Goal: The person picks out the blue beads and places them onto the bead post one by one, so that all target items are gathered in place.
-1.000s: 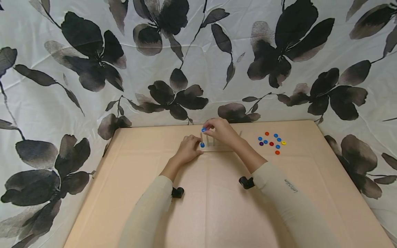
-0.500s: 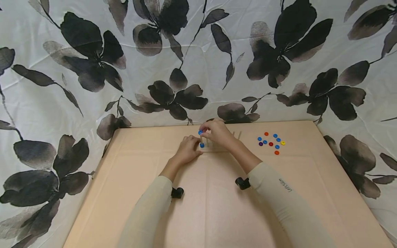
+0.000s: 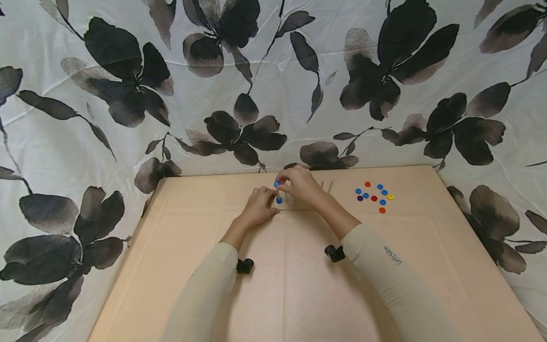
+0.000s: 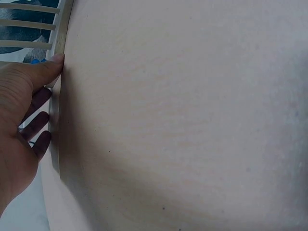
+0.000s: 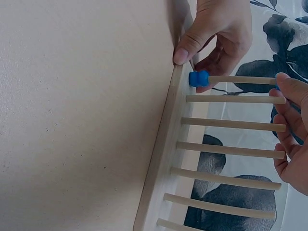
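With right hand (image 3: 301, 184), pinches round blue bead (image 3: 277, 184) at tip of wooden peg (image 5: 243, 80), likely for alignment; with left hand (image 3: 259, 206), grips pale wooden rack (image 5: 166, 144), presumably for steadiness.

I see the peg rack (image 5: 169, 130) near the far edge of the table (image 3: 299, 285), its pegs (image 5: 233, 124) in a row from left to right. Two beads (image 5: 198, 79) sit at the foot of the leftmost peg (image 5: 240, 80); another bead (image 3: 277, 184) is at that peg's top, in the right hand (image 3: 301, 184). The left hand (image 3: 259, 205) is at the rack's left end. Loose beads (image 3: 374, 198) lie on the table to my right; a cloth (image 3: 273, 85) is behind.
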Demonstrator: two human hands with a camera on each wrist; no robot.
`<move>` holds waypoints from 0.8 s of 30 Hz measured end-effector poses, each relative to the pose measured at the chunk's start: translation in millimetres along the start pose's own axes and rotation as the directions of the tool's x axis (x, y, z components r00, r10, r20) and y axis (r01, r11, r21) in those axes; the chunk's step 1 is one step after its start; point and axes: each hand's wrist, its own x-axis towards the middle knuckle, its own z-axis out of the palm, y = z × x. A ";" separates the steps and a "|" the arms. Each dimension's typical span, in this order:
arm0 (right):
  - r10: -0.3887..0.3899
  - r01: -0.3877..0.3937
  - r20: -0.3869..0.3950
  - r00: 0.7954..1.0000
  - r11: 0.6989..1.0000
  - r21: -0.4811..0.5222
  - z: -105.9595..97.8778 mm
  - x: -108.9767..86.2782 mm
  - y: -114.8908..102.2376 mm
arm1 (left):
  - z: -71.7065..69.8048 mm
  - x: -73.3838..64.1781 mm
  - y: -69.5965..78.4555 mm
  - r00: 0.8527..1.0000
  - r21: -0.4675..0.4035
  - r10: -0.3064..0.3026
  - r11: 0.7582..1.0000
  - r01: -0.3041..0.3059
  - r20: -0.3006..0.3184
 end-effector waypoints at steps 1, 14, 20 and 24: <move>0.003 -0.003 -0.001 1.000 1.000 0.001 0.3 0.0 0.3 | 0.1 0.1 0.1 1.000 0.000 0.002 1.000 -0.002 -0.001; 0.011 -0.011 0.014 1.000 1.000 -0.015 2.6 1.1 2.5 | 0.4 0.6 0.7 1.000 0.006 0.004 1.000 -0.004 0.006; 0.011 -0.011 0.020 1.000 1.000 -0.024 2.0 1.4 1.1 | 1.0 0.7 -0.1 1.000 0.005 0.000 1.000 0.000 0.005; 0.013 -0.013 0.017 1.000 1.000 -0.013 1.5 0.3 1.0 | 0.9 0.5 0.2 1.000 -0.004 0.000 1.000 0.000 0.005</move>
